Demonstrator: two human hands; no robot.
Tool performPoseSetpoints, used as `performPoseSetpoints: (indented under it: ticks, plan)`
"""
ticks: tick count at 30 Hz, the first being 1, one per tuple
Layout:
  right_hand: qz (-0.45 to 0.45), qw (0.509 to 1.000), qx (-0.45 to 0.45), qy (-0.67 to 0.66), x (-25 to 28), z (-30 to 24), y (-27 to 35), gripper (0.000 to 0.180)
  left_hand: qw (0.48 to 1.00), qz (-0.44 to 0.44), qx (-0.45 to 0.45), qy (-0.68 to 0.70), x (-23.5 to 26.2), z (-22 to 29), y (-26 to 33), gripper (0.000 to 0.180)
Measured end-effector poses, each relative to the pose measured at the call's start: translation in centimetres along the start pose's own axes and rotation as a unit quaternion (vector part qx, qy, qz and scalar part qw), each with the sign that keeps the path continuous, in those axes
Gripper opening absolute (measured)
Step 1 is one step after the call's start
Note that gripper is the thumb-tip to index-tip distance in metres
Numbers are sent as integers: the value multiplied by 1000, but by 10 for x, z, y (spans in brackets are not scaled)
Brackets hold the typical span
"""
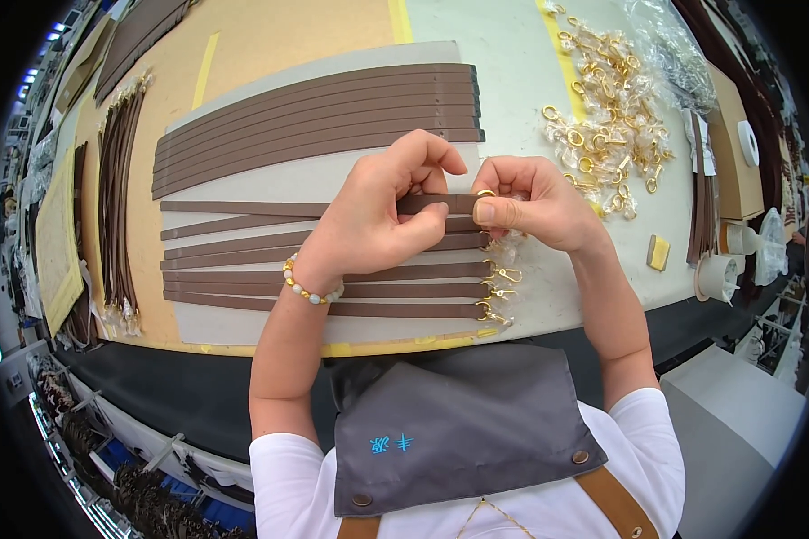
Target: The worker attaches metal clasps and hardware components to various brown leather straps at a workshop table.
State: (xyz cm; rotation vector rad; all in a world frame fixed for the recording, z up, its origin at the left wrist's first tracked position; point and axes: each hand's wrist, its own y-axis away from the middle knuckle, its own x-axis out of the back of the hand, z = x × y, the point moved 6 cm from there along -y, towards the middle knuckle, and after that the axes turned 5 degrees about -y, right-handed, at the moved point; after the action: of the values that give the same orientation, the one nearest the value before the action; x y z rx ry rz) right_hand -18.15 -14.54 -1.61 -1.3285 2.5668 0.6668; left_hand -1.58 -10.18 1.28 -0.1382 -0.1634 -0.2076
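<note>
Both my hands are at the right end of a narrow brown strap. My left hand, with a beaded bracelet on its wrist, closes thumb and fingers around the strap near that end. My right hand pinches a gold metal ring at the strap's tip; its fingers hide most of the fitting. Just below lie several more brown straps with gold snap hooks on their right ends, partly in clear plastic. Farther off, a row of wider-spread plain brown straps shows no hooks.
A heap of gold snap hooks in clear wrap lies at the far right. Nearer are a small yellow block and white tape rolls. A bundle of finished straps rests at the left. Grey board lies under the straps.
</note>
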Motion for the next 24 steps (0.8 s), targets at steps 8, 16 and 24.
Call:
performPoseSetpoints:
  ticks: [8,16,24]
  plan:
    - [41,989,78,120,0,-2,-4,22,994,-63,35,-80,-7,-7,0,17]
    - [44,989,79,119,0,-7,-1,23,997,-44,-5,-62,-11,-15,-2,21]
    - [422,691,194,554,86,-52,30,23,940,34,-130,-314,-6,-22,-18,14]
